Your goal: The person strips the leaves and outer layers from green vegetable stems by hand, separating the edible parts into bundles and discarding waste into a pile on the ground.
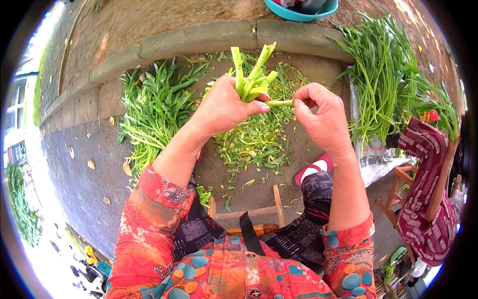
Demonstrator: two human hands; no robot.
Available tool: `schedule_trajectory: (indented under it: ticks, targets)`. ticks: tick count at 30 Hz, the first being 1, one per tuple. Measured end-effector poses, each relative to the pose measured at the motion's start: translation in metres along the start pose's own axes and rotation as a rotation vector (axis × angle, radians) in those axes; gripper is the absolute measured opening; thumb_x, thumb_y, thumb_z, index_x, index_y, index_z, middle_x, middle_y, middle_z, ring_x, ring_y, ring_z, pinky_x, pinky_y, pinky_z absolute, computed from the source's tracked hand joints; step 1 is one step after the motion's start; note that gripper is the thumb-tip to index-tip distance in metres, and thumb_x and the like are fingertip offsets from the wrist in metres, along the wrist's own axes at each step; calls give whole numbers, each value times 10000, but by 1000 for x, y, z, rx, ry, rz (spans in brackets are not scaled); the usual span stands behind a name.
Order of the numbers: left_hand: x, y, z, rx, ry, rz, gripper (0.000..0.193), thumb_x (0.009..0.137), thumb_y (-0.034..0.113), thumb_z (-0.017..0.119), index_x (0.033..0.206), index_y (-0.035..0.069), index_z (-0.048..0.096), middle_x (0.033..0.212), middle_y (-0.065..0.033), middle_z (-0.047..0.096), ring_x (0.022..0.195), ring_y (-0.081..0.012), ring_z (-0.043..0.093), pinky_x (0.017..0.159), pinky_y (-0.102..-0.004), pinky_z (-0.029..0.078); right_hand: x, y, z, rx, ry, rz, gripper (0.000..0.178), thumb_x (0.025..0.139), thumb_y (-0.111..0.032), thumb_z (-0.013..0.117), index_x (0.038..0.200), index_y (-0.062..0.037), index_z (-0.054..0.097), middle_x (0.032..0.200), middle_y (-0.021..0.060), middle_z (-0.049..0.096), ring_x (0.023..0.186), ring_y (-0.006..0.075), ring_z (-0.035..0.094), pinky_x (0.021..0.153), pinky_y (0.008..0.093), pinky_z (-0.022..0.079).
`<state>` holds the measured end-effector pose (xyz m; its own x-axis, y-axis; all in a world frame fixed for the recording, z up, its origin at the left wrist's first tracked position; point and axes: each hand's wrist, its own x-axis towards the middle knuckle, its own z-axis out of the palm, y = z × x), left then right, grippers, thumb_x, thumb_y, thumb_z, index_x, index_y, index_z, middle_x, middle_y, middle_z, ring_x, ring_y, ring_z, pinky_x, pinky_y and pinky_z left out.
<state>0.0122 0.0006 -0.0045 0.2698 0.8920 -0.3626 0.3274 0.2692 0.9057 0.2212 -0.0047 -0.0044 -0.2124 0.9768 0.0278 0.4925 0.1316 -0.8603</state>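
My left hand (221, 106) is closed around a bunch of thick pale-green water spinach stalks (249, 82), their cut ends pointing up and away. One stalk (281, 102) sticks out sideways from that bunch toward the right. Its tip is pinched between the thumb and fingers of my right hand (322, 113). Beneath both hands, torn leaves and stem bits (256, 139) lie scattered on the ground. To the left of my left forearm is a heap of leafy water spinach (159, 107).
A larger pile of long-stemmed greens (376, 84) lies at right on a plastic sheet (373, 164). Beside it sits another person in maroon patterned clothes (423, 189). A concrete kerb (199, 40) runs across the far side, with a blue basin (302, 15) beyond. My knees flank a wooden stool (249, 213).
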Motion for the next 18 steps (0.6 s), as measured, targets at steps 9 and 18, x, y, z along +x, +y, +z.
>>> schedule_trajectory:
  ticks: [9,18]
  targets:
    - [1,-1,2,9,22,46,153,753,72,761,876,7,699,753,-4,652,691,-72,565,637,-250,465,2,-3,1,155,25,195,40,780,-43,594,769,-6,601,662,16,554,609,67,502,566,244,433]
    - [4,-3,3,-160,95,-21,203,755,102,770,906,-2,681,775,-13,660,680,-83,568,626,-250,465,9,4,-2,375,153,259,155,887,-127,611,814,10,610,690,-49,538,625,27,430,549,205,379]
